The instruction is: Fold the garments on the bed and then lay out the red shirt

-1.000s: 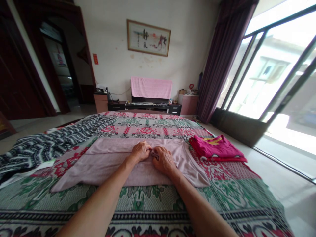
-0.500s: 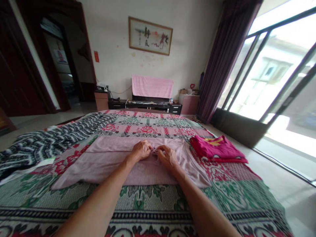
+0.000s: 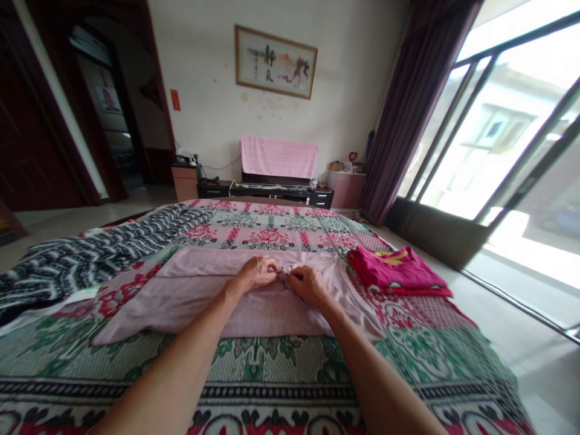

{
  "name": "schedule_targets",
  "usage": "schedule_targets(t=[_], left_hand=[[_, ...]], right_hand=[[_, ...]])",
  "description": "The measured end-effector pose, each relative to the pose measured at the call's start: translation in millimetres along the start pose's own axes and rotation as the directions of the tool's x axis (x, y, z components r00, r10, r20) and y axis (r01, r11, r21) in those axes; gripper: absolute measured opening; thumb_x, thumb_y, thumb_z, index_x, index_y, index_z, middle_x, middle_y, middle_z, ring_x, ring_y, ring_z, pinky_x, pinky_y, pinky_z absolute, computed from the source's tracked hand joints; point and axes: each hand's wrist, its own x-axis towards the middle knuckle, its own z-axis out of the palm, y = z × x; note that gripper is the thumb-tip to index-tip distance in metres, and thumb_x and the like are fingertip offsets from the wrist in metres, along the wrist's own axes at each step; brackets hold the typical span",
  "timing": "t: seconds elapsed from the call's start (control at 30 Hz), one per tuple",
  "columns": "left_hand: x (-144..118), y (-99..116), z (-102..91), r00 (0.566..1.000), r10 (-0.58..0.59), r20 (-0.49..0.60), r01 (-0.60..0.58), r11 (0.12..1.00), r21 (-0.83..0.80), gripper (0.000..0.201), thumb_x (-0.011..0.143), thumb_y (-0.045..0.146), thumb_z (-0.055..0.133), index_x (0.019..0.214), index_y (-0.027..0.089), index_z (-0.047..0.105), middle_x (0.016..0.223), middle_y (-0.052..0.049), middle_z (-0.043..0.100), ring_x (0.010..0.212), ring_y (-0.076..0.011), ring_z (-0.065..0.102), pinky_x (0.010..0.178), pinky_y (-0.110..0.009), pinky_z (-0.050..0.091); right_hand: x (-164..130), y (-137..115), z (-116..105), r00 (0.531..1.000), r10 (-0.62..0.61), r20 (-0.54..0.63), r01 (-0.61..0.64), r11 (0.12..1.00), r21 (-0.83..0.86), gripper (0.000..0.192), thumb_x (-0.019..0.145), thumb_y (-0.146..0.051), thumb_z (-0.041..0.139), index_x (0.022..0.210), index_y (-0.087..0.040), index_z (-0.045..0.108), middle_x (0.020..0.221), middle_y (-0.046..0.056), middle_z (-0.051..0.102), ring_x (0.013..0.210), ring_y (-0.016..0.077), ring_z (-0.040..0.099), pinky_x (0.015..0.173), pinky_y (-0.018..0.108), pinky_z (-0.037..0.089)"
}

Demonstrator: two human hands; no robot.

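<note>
The left hand and right hand both pinch the pink garment near its middle. It lies across the blanket (a magenta pile sits just beside it).

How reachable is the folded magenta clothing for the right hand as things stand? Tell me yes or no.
Probably yes: only low-lying pale pink cloth shows between the right hand and the folded magenta clothing, though the hand seems to be pinching that cloth.
</note>
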Motion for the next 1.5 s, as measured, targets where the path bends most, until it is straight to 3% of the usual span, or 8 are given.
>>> schedule_targets(t=[0.2, 0.37, 0.5, 0.73, 0.87, 1.03, 1.2, 1.5], left_hand=[[2, -3, 6.3, 0.983, 0.183, -0.029, -0.184, 0.980, -0.077, 0.017, 0.069, 0.016, 0.057, 0.081, 0.017, 0.069, 0.098, -0.005, 0.067, 0.089, -0.0166, 0.062, 0.082, -0.026, 0.051], [5, 1, 15.7, 0.967, 0.218, -0.133, -0.224, 0.974, -0.033, 0.021, 0.072, 0.021, 0.060, 0.092, 0.017, 0.066, 0.098, -0.006, 0.065, 0.092, -0.0178, 0.060, 0.084, -0.029, 0.050], [7, 5, 17.4, 0.955, 0.264, -0.133, -0.263, 0.964, 0.026, 0.014, 0.076, 0.015, 0.056, 0.084, 0.018, 0.067, 0.099, -0.006, 0.065, 0.097, -0.0185, 0.060, 0.089, -0.029, 0.048], [4, 3, 17.7, 0.972, 0.199, -0.122, -0.182, 0.974, 0.132, 0.018, 0.079, 0.013, 0.054, 0.082, 0.019, 0.070, 0.100, -0.006, 0.066, 0.096, -0.0190, 0.061, 0.087, -0.029, 0.048], [3, 0, 18.4, 0.975, 0.210, -0.068, -0.199, 0.969, 0.144, 0.022, 0.077, 0.009, 0.052, 0.082, 0.020, 0.071, 0.098, -0.005, 0.067, 0.094, -0.0181, 0.062, 0.086, -0.027, 0.048], [4, 2, 16.3, 0.983, 0.121, -0.141, -0.100, 0.984, 0.147, 0.024, 0.085, 0.017, 0.049, 0.102, 0.018, 0.067, 0.099, -0.007, 0.067, 0.094, -0.0189, 0.062, 0.086, -0.028, 0.048], [2, 6, 14.0, 0.987, 0.095, -0.127, -0.073, 0.984, 0.164, 0.017, 0.086, 0.028, 0.055, 0.096, 0.022, 0.067, 0.099, -0.005, 0.066, 0.096, -0.0177, 0.062, 0.085, -0.026, 0.047], [4, 9, 16.3, 0.987, 0.116, -0.114, -0.094, 0.978, 0.187, 0.022, 0.090, 0.023, 0.048, 0.090, 0.020, 0.069, 0.095, -0.005, 0.065, 0.095, -0.0174, 0.060, 0.083, -0.026, 0.046]], right_hand=[[1, -2, -12, 0.990, 0.141, 0.027, -0.143, 0.951, 0.275, 0.038, 0.082, -0.045, 0.051, 0.071, -0.016, 0.073, 0.056, 0.001, 0.058, 0.055, 0.0120, 0.049, 0.050, 0.022, 0.031], [0, 0, -11, 0.984, 0.179, -0.011, -0.168, 0.945, 0.281, 0.043, 0.082, -0.048, 0.048, 0.065, -0.015, 0.068, 0.052, -0.001, 0.052, 0.051, 0.0106, 0.043, 0.047, 0.023, 0.027], [0, 1, -11, 0.974, 0.212, -0.081, -0.181, 0.943, 0.280, 0.041, 0.083, -0.047, 0.047, 0.066, -0.015, 0.066, 0.054, -0.001, 0.052, 0.053, 0.0110, 0.044, 0.047, 0.023, 0.027], [3, 4, -12, 0.977, 0.083, -0.196, -0.057, 0.990, 0.131, 0.026, 0.078, -0.030, 0.049, 0.069, -0.017, 0.069, 0.070, 0.003, 0.066, 0.069, 0.0155, 0.056, 0.064, 0.025, 0.040], [5, 10, -7, 0.981, 0.016, -0.195, -0.001, 0.997, 0.080, 0.023, 0.075, -0.024, 0.048, 0.069, -0.017, 0.069, 0.073, 0.003, 0.068, 0.073, 0.0162, 0.058, 0.071, 0.026, 0.042], [4, 8, -7, 0.978, 0.082, -0.192, -0.058, 0.990, 0.129, 0.028, 0.080, -0.032, 0.049, 0.070, -0.015, 0.069, 0.070, 0.004, 0.066, 0.068, 0.0154, 0.056, 0.063, 0.025, 0.039], [3, 3, -10, 0.978, 0.122, -0.172, -0.080, 0.969, 0.234, 0.040, 0.085, -0.046, 0.048, 0.076, -0.014, 0.070, 0.067, 0.003, 0.064, 0.063, 0.0141, 0.053, 0.057, 0.024, 0.036], [4, 5, -10, 0.978, 0.134, -0.162, -0.083, 0.955, 0.286, 0.038, 0.085, -0.046, 0.049, 0.082, -0.016, 0.072, 0.070, 0.004, 0.067, 0.066, 0.0160, 0.057, 0.060, 0.025, 0.040]])
